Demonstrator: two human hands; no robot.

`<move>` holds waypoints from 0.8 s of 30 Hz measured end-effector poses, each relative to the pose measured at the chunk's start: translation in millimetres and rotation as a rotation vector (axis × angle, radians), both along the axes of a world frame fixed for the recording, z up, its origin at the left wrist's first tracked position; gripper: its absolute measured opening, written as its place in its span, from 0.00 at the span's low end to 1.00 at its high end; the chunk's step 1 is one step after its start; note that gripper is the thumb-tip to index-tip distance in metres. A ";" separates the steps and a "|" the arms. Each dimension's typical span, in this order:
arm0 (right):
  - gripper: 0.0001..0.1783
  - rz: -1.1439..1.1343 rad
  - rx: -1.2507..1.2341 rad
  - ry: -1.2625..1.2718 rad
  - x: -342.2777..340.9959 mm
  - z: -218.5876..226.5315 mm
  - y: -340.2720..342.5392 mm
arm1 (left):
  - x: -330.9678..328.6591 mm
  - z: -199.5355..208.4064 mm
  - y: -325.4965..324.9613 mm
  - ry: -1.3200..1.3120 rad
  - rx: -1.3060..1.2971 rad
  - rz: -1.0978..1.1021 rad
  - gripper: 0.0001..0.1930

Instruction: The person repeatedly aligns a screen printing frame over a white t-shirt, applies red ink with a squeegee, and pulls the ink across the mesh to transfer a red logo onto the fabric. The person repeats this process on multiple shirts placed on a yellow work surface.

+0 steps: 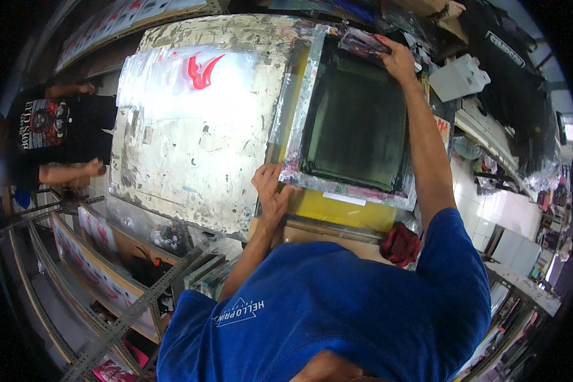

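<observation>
A screen printing frame (pixel 299 105) with dark mesh (pixel 356 118) lies in front of me, its border stained with ink. At its far edge my right hand (pixel 398 62) is closed round a squeegee (pixel 361 44) smeared with dark ink. My left hand (pixel 274 194) grips the frame's near left corner, fingers along the side and thumb by the near edge. Beneath the frame a yellow sheet or board (pixel 347 210) sticks out. To the left, a clear plastic sheet with a red printed shape (pixel 204 70) rests on the worn white table (pixel 191 172).
A dark red cloth (pixel 400 245) lies by the near right corner of the frame. At the right stands a white plastic jug (pixel 459 77). Metal racks with printed sheets (pixel 102 274) fill the lower left. A co-worker in a black shirt (pixel 48 124) stands beyond the table's left side.
</observation>
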State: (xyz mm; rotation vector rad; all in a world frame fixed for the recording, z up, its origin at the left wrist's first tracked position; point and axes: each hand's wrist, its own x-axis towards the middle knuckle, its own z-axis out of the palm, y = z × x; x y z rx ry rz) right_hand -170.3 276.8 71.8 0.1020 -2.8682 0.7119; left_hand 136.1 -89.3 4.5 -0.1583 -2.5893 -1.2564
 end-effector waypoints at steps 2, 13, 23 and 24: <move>0.31 0.016 -0.116 0.033 18.2 -3.3 15.7 | 1.2 -1.6 2.3 -0.044 0.042 0.002 0.31; 0.32 0.058 0.157 -0.030 258.0 153.0 -87.3 | -37.0 94.5 31.8 0.227 0.254 0.153 0.18; 0.22 0.121 0.113 0.392 171.4 241.0 -54.5 | -115.8 116.4 33.9 -0.011 0.478 0.166 0.29; 0.22 0.131 0.074 0.439 167.2 251.5 -61.3 | -117.4 77.8 23.0 -0.003 0.357 0.233 0.30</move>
